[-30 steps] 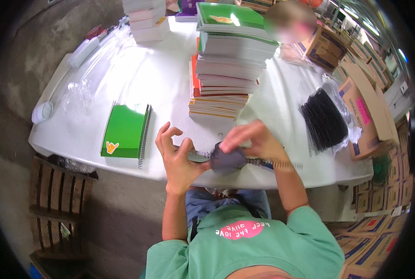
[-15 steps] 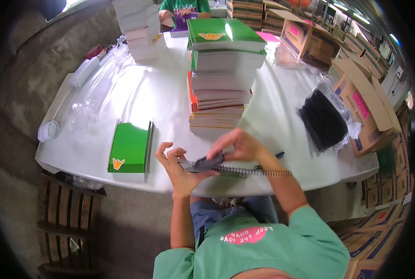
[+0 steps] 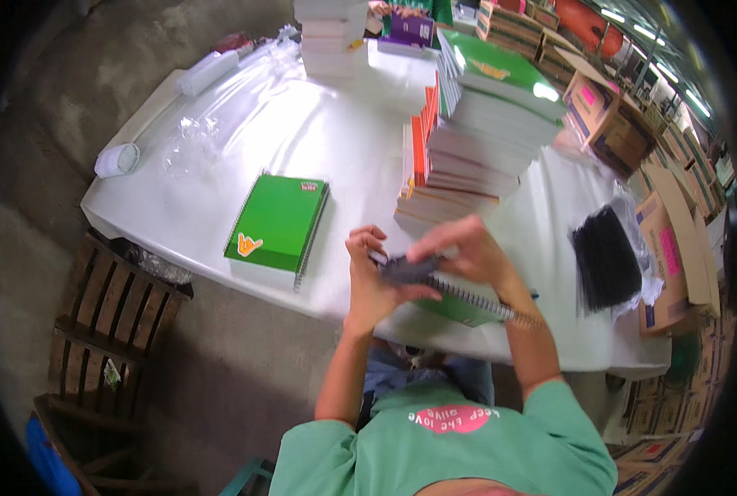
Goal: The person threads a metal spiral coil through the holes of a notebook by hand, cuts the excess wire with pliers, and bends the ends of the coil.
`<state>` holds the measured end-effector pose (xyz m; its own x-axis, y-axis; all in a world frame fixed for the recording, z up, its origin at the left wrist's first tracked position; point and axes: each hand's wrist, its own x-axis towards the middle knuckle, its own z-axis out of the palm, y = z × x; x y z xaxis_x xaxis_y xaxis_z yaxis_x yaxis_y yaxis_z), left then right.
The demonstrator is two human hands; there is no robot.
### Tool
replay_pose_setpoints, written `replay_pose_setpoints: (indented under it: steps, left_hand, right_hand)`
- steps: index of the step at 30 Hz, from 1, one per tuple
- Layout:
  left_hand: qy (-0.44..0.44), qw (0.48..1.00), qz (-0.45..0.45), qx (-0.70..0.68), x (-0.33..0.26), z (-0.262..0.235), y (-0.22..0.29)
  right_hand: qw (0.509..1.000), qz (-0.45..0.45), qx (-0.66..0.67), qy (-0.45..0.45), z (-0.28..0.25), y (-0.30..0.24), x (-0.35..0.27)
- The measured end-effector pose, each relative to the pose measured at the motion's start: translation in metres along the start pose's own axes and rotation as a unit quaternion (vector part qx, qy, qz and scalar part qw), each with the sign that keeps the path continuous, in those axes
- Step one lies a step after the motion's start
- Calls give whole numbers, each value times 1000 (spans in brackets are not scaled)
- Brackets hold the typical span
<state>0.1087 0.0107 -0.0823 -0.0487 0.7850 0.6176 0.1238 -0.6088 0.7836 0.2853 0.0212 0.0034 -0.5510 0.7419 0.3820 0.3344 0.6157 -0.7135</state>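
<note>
Looking down from my head camera, both my hands meet at the near edge of the white table (image 3: 220,140). My left hand (image 3: 371,281) is curled, fingers bent in, thumb and fingertips pinching the end of a small dark tool (image 3: 408,269) that sits at the left end of the spiral (image 3: 476,299). My right hand (image 3: 466,252) comes over from the other side, fingers bent and closed down on the same tool from above; it is blurred, so I cannot tell exactly how the fingertips lie. The spiral runs along the near edge of a green notebook (image 3: 459,312) that lies flat under my hands, right at the table's edge, partly hidden by my right wrist.

Just beyond my hands stands a tall stack of notebooks (image 3: 476,140), its top one green and tilted. To my left, well apart from my hands, a second green notebook (image 3: 276,223) lies flat with its spiral toward me. To my right lies a bundle of black spirals (image 3: 606,258) on clear plastic. Farther off are a white stack (image 3: 330,37), crumpled plastic wrap (image 3: 188,142) and a white roll (image 3: 117,159) at the far left corner. Cardboard boxes (image 3: 670,248) crowd the right side; a wooden pallet (image 3: 108,318) stands on the floor to my left.
</note>
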Motion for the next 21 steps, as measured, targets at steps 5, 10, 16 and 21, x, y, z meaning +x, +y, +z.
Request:
replay_pose_setpoints:
  steps: [5, 10, 16, 21]
  left_hand:
    - [-4, 1000, 1, -8, 4, -5, -10]
    - [-31, 999, -34, -13, 4, -2, 6]
    - [-47, 998, -19, 25, -2, -4, 8]
    - [-40, 984, -115, -130, -8, -13, 0]
  right_hand:
    - [992, -62, 90, 56, 5, -18, 10]
    - [987, 60, -114, 97, 19, 12, 7]
    - [995, -35, 42, 81, 17, -21, -3]
    - [968, 18, -42, 246, -13, 7, -60]
